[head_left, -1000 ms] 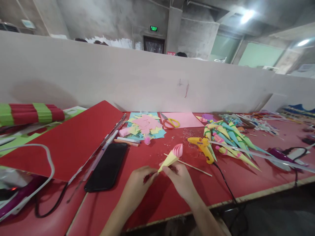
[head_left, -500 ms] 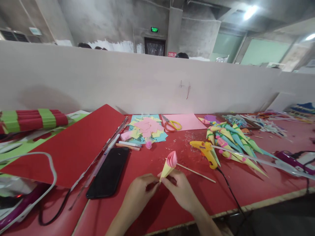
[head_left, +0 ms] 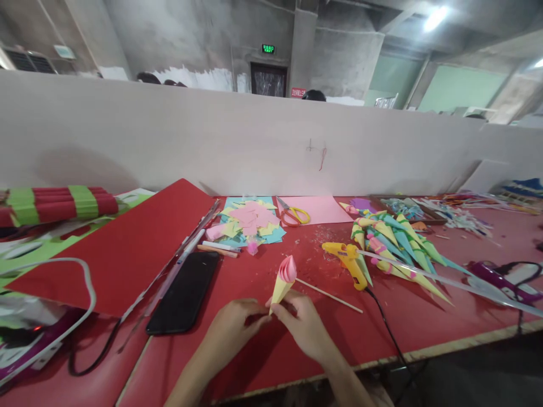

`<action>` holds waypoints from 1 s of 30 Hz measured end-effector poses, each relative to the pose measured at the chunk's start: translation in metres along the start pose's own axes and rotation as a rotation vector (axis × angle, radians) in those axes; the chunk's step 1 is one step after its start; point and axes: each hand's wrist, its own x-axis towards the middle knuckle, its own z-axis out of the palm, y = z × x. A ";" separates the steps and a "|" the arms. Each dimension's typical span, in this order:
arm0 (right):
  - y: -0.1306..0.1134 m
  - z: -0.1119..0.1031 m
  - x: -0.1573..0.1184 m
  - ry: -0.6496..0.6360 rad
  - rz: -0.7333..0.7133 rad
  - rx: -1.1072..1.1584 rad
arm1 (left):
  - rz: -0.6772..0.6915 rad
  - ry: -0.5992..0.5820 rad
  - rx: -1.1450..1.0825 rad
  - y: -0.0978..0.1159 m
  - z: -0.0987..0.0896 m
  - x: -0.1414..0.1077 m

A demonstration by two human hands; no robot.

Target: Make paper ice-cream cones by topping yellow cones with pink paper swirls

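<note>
A small paper cone (head_left: 280, 287), yellow outside with layered pink paper at its wide top, stands tilted over the red table. My right hand (head_left: 302, 322) grips its lower part between thumb and fingers. At the cone's lower tip, my left hand (head_left: 240, 328) has thumb and fingertips pinched together; whatever lies between them is too small to make out. Behind my right hand a thin wooden stick (head_left: 331, 295) lies on the table, its left end close to the cone.
Right of the hands lie a yellow glue gun (head_left: 350, 261) and a pile of paper cones (head_left: 399, 240). Farther back are scissors (head_left: 294, 215) and pink paper pieces (head_left: 253, 217). Leftward lie a black phone (head_left: 184, 294) and a red sheet (head_left: 127, 249).
The view has shifted slightly, so the table items and both hands appear a little farther left. The hold on the cone looks the same.
</note>
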 end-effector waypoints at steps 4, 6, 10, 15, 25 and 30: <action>0.006 -0.001 0.001 0.034 0.062 -0.021 | -0.013 -0.075 -0.022 -0.009 -0.028 -0.003; 0.011 -0.002 0.002 0.061 0.109 -0.059 | -0.063 -0.033 0.024 -0.018 -0.041 0.002; 0.017 -0.001 0.005 0.094 0.146 -0.238 | -0.007 0.131 0.215 -0.034 -0.052 0.032; 0.014 0.000 0.006 0.164 0.115 -0.450 | -0.067 0.277 0.350 -0.039 -0.040 0.082; 0.013 0.005 0.004 0.149 0.056 -0.674 | 0.011 0.366 0.108 -0.030 -0.042 0.098; 0.013 0.003 0.004 0.137 0.065 -0.649 | 0.070 0.382 -0.129 -0.006 -0.037 0.062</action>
